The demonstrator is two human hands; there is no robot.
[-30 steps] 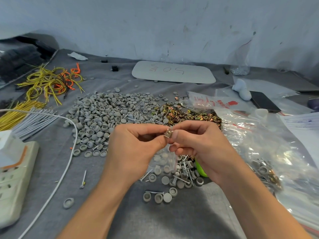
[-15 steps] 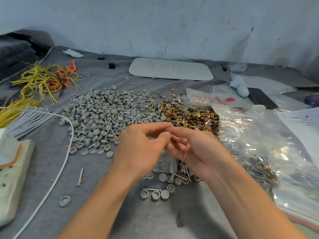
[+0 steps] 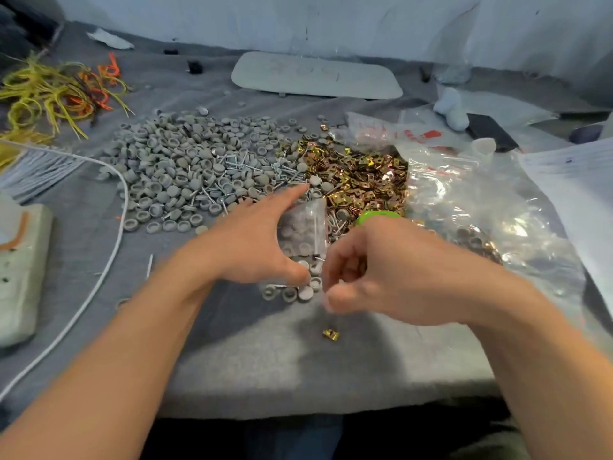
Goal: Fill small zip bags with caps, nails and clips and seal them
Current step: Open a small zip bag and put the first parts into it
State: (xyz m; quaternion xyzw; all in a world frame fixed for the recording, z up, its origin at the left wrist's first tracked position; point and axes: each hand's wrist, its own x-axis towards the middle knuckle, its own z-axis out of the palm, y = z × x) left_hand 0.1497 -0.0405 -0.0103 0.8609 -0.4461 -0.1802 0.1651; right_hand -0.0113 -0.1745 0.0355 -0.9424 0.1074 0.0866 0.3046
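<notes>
As left hand [image 3: 255, 247] holds it, clear zip bag [image 3: 319, 210], grey caps [image 3: 298, 231] inside

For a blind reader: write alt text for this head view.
A left hand holds a small clear bag; the right hand curls beside it, blurred. One gold clip lies on the cloth, with heaps of grey caps, nails and clips behind.

Grey caps [image 3: 172, 167] lie beside gold clips [image 3: 361, 180] on a grey tabletop [image 3: 265, 360]. Yellow and orange wires [image 3: 56, 94]; a white cable [image 3: 109, 254].
</notes>
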